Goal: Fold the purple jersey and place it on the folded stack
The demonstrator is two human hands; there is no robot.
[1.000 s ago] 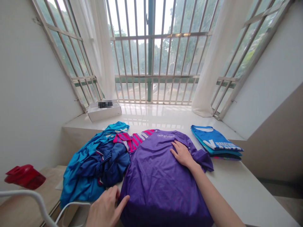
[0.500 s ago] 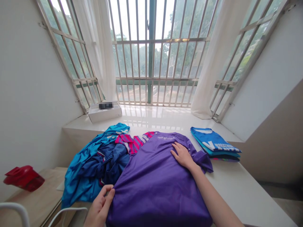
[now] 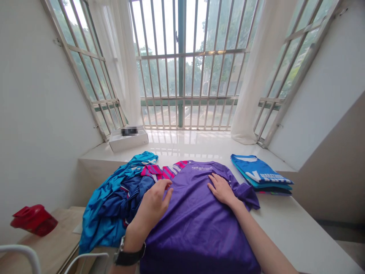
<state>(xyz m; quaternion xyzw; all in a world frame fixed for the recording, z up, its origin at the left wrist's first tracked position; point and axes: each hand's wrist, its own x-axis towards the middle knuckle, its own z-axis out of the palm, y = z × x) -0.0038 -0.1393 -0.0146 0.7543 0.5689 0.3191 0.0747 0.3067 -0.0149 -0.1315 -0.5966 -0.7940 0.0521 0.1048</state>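
A purple T-shirt (image 3: 196, 213) lies spread out with white print near its collar and a pink-and-white striped sleeve (image 3: 168, 171) on the left. My right hand (image 3: 222, 188) rests flat on its upper right part, fingers stretched out. Over the shirt's left side is my left hand (image 3: 155, 203), a watch on its wrist, thumb and fingers apart with nothing between them. Whether it touches the cloth I cannot tell. Crumpled light blue (image 3: 98, 217) and navy shirts (image 3: 135, 194) lie left of the purple one.
Folded shirts (image 3: 261, 173) are stacked on the right of the white ledge (image 3: 296, 217). A white box (image 3: 129, 140) sits at the back left, before the barred window (image 3: 188, 76). At the lower left are a red object (image 3: 34, 220) and a white curved bar (image 3: 25, 253).
My left hand has let go of the shirt's left edge and moved up and to the right over the shirt. My right hand stays flat in the same place on the cloth.
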